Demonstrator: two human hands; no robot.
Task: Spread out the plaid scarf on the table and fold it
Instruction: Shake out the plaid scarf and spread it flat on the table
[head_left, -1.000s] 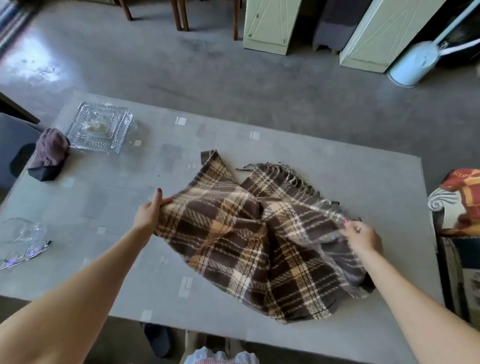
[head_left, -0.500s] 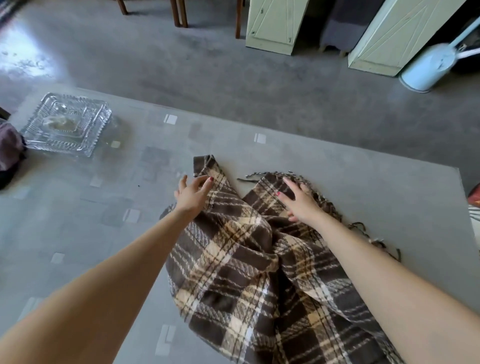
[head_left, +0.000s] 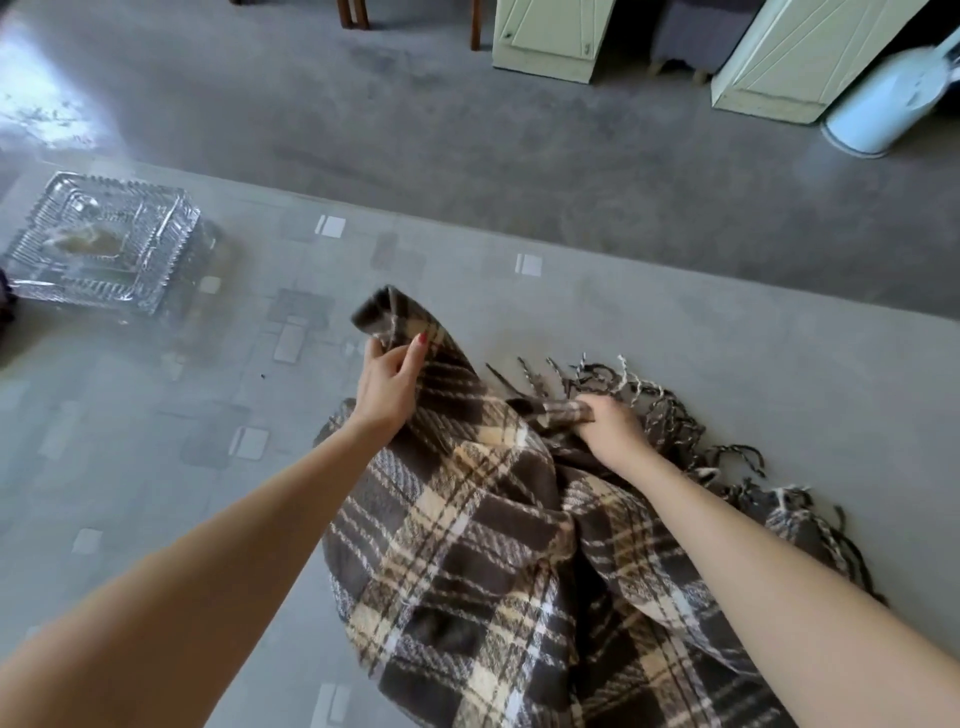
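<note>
Scarf (head_left: 483, 545) lies bunched mid-worktop (head_left: 156, 467); left hand (head_left: 387, 382) pinches its far corner, right hand (head_left: 605, 428) fists the fringed edge, likely to pull it flat.

Two bare forearms in view — no sleeves, no cuffs visible anywhere along them. No watch, bracelet or ring seen on either wrist or on visible fingers. Left hand (head_left: 387, 384): slim fingers, thumbnail painted red — polish glossy, nail toward 1 o'clock of hand. Right hand (head_left: 608, 428): knuckles rounded, nails hidden from camera, so polish there cannot be told. Both arms run off frame at bottom edge.
</note>
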